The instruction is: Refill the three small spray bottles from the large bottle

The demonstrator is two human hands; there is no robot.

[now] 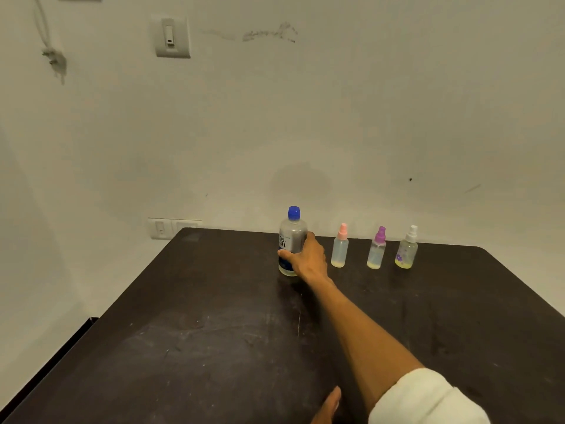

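A large clear bottle (292, 237) with a blue cap stands upright near the far edge of the dark table (214, 332). My right hand (308, 258) reaches out and wraps around its lower half. To its right stand three small spray bottles in a row: one with a pink top (340, 247), one with a purple top (376, 250) and one with a white top (406, 249). Each holds a little yellowish liquid at the bottom. My left hand (328, 407) shows only partly at the bottom edge, fingers extended, holding nothing.
The table meets a pale wall at the back. A wall socket (172, 228) sits just left of the table's far corner and a switch (171, 36) is higher up. The table's left edge (61, 359) drops off beside the wall.
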